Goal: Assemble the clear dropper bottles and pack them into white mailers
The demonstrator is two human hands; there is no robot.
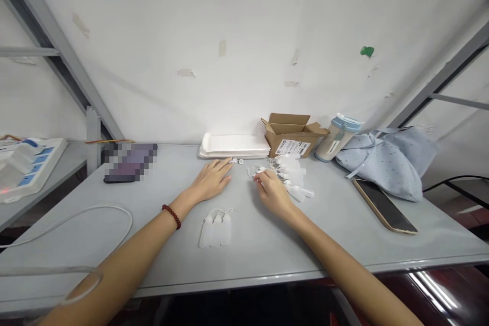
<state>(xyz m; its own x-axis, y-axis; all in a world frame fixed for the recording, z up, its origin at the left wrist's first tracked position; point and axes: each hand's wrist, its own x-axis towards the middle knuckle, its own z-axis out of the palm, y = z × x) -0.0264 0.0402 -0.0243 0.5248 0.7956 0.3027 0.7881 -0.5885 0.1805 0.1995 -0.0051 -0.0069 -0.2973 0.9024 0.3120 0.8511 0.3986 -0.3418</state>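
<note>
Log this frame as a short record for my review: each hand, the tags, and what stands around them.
Left hand: palm down over the table, fingertips by small white pieces
Right hand: fingers curled at the tag pile; grip unclear
Three tags: side by side, strings pointing away from the person
Back: white stack, open box, cup
Right side: cloth bag, phone
Left wrist: red bead bracelet
</note>
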